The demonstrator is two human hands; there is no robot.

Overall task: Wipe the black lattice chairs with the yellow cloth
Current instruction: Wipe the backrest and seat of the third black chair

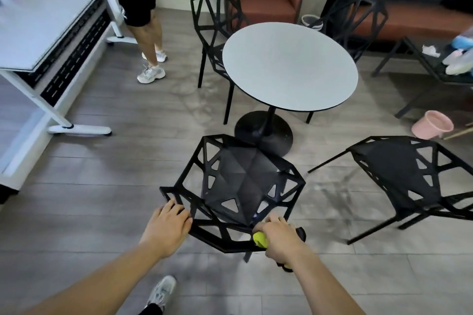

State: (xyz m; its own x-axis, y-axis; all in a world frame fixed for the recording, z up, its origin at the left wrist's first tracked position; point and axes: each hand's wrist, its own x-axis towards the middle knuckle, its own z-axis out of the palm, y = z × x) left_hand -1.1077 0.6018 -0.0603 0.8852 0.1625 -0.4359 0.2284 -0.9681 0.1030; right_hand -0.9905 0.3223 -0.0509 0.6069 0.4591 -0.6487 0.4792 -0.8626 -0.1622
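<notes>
My left hand [167,225] grips the near black lattice chair [238,186] backrest; my right hand [279,239] clutches the bunched yellow cloth [259,238] against its top rail. I should steady the frame and follow each strut.

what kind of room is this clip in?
Probably an office lounge or break area: a round white table ringed by black lattice chairs, a brown armchair against the wall, and a white wheeled desk at left.
</notes>
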